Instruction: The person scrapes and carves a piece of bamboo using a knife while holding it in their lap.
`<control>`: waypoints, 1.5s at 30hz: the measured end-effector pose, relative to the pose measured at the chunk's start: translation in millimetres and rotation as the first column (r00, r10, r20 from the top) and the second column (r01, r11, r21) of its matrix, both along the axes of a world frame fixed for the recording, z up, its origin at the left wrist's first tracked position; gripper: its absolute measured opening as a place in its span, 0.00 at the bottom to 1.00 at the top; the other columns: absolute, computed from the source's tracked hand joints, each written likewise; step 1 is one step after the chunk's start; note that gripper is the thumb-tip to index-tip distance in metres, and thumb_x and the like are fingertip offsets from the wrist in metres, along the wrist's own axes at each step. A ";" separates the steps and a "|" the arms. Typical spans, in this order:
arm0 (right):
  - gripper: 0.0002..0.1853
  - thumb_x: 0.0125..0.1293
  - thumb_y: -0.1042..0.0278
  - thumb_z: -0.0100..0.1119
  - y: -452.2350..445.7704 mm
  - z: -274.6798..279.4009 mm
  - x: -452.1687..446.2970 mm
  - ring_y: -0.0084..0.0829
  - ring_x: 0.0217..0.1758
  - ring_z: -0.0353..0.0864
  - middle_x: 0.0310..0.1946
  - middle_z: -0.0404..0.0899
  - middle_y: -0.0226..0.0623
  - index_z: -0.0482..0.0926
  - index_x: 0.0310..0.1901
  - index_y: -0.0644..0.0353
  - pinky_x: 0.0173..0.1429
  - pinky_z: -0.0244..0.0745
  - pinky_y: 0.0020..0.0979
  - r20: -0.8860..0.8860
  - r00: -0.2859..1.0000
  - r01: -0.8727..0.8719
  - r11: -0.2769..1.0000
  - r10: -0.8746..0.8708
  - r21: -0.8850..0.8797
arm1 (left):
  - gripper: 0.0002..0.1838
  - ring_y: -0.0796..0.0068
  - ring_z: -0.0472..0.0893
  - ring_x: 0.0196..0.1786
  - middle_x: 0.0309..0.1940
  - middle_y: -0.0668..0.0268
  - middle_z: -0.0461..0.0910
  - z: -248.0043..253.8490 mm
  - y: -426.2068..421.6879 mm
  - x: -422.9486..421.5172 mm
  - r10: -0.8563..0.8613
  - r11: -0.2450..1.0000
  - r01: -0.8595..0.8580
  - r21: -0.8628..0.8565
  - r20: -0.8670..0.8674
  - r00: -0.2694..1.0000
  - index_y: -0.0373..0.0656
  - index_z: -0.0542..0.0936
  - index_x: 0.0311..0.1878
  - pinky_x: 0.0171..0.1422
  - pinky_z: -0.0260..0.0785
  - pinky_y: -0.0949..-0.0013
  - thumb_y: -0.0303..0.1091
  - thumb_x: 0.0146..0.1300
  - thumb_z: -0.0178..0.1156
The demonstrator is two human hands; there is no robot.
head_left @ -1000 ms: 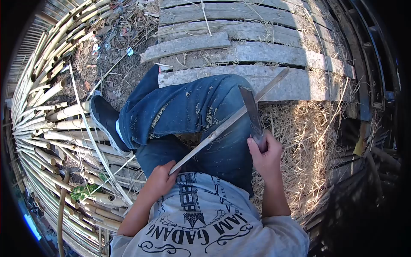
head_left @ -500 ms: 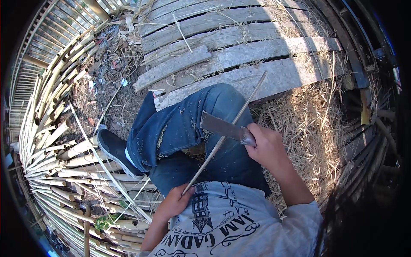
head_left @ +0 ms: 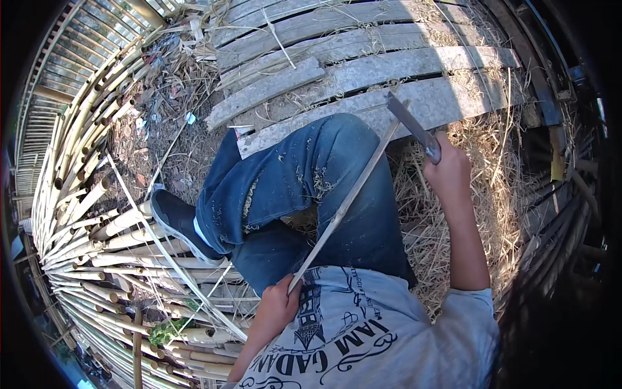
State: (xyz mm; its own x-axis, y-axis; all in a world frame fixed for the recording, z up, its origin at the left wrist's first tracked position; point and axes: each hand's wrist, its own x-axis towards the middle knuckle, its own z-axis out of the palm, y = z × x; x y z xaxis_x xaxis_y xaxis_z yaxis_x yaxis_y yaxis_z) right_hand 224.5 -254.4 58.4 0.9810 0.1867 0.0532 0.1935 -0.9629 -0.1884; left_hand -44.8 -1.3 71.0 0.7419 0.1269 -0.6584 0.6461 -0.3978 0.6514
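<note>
A long thin strip of split bamboo (head_left: 346,204) slants across my jeans, from my waist up past the raised knee. My left hand (head_left: 280,303) is closed around its lower end, against the grey shirt. In my right hand (head_left: 448,165) is the handle of a knife with a broad, dark, flat blade (head_left: 412,122). The blade points up and to the left, and its far part lies at the upper end of the strip. Whether blade and strip touch, I cannot tell.
Bamboo poles (head_left: 107,259) fan out along the left side. A platform of weathered planks (head_left: 382,67) lies ahead, with a loose board (head_left: 265,93) on it. Pale shavings (head_left: 479,214) cover the ground at right. Dark beams stand at the far right.
My right hand has moved up and to the right with the knife, whose blade has gone from the strip's middle to its upper end. The strip has turned slightly in my left hand.
</note>
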 end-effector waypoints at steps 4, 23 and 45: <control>0.07 0.55 0.71 0.59 -27.9 24.5 16.2 0.51 0.26 0.80 0.21 0.77 0.49 0.73 0.36 0.59 0.32 0.72 0.46 0.056 0.997 0.061 0.998 -0.059 -0.025 | 0.08 0.37 0.76 0.31 0.22 0.42 0.74 -11.6 4.8 -10.1 0.012 1.000 -0.013 0.007 0.123 0.992 0.34 0.74 0.36 0.32 0.67 0.50 0.30 0.67 0.52; 0.07 0.53 0.72 0.57 -31.2 39.1 22.7 0.46 0.26 0.81 0.21 0.77 0.48 0.74 0.35 0.62 0.32 0.72 0.43 -0.076 0.970 0.238 0.969 -0.233 0.070 | 0.09 0.38 0.74 0.27 0.19 0.44 0.71 -15.1 -2.7 -13.0 0.044 0.992 -0.043 0.119 -0.008 0.999 0.34 0.73 0.35 0.28 0.64 0.55 0.31 0.68 0.50; 0.12 0.42 0.69 0.64 29.6 -8.0 -12.1 0.45 0.26 0.80 0.19 0.76 0.41 0.73 0.29 0.57 0.31 0.73 0.42 -0.065 0.950 -0.280 0.924 0.306 0.260 | 0.08 0.39 0.75 0.28 0.19 0.44 0.72 -20.3 0.8 8.4 0.023 1.000 -0.023 0.019 -0.008 1.000 0.35 0.73 0.35 0.27 0.65 0.57 0.30 0.68 0.52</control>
State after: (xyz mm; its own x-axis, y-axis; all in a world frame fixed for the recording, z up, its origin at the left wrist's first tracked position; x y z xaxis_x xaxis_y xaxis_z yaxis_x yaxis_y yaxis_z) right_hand 212.4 -224.8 50.4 0.8867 0.4609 0.0363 0.4274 -0.7873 -0.4443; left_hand -36.4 -0.5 50.7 0.7332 0.1561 -0.6618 0.6605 -0.3948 0.6387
